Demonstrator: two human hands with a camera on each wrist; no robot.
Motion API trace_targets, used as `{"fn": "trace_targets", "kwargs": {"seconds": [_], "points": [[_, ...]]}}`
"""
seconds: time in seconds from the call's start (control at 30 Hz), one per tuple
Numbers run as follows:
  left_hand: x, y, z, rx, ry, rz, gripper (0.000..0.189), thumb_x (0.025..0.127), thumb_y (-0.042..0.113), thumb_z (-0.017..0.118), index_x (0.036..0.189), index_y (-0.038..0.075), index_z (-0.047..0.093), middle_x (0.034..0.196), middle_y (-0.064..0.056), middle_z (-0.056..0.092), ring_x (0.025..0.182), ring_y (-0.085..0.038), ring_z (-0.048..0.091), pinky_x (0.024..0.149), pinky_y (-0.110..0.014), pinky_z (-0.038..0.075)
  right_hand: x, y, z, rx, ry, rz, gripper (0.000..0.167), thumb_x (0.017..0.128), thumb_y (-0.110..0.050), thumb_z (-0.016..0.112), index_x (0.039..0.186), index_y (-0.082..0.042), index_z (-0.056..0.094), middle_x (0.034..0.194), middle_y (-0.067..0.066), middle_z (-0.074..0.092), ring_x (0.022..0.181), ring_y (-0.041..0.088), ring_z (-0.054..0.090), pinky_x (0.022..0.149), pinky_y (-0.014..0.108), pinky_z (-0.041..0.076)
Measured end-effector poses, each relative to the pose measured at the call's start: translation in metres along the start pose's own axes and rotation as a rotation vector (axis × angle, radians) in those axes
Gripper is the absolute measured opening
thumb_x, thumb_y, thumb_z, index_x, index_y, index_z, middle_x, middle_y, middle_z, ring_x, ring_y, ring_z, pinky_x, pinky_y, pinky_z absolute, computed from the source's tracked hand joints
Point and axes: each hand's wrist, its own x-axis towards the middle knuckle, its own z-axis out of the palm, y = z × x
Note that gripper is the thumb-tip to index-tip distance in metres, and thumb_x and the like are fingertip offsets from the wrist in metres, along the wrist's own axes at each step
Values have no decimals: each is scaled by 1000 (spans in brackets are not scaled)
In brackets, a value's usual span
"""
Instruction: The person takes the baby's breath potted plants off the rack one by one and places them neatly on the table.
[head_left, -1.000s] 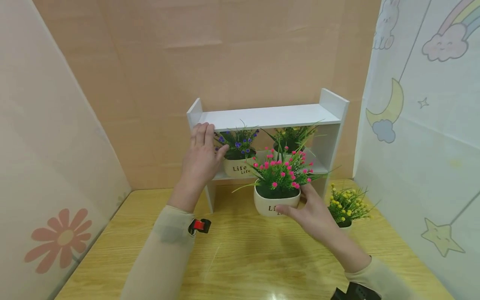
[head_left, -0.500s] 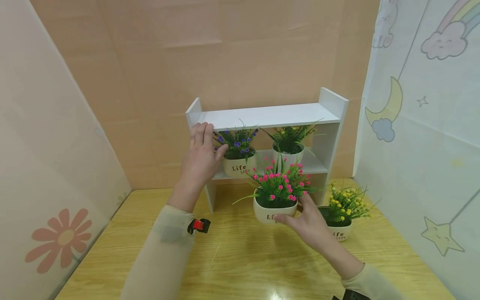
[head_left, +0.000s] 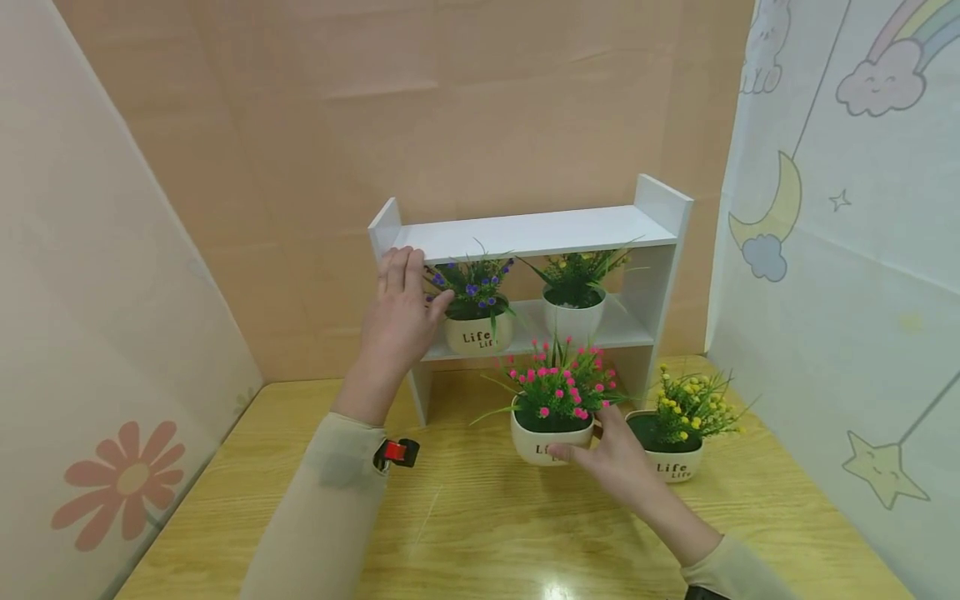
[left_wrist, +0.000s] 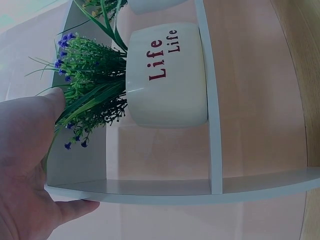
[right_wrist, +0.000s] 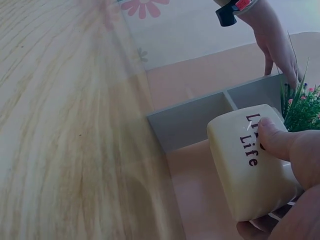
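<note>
My right hand grips a cream pot of pink flowers, with the thumb over its "Life" lettering. The pot hangs tilted in front of the white shelf; fingers behind it are partly hidden. My left hand rests against the shelf's upper left corner, fingers extended and thumb spread. Just beside that thumb, a pot of purple flowers stands on the middle board. To its right on the same board is a white pot with green leaves and small yellow flowers.
A cream pot with yellow flowers stands on the wooden table, right of my right hand. A tan backdrop hangs behind the shelf. Printed white panels flank the table on both sides.
My right hand has lowered the pink-flower pot and drawn it away from the shelf, uncovering the white pot behind and the yellow-flower pot at right. My left hand stays on the shelf corner.
</note>
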Motion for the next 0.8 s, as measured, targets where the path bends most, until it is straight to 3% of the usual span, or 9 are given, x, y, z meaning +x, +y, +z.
{"fn": "trace_targets", "kwargs": {"seconds": [0.47, 0.8], "points": [[-1, 1, 0, 11, 1, 5, 82, 116, 50, 55, 173, 6, 16, 178, -17, 17, 169, -34, 5, 134, -51, 25, 2, 22, 6, -35, 3, 69, 106, 88, -42, 96, 165, -1, 36, 166, 28, 40, 146, 57, 49, 118, 66, 46], [1, 0, 2, 12, -6, -1, 82, 116, 50, 54, 173, 5, 16, 179, -18, 17, 170, -34, 3, 135, -49, 20, 5, 39, 14, -56, 24, 49, 101, 86, -38, 98, 162, 0, 44, 161, 31, 46, 143, 57, 53, 116, 65, 48]]}}
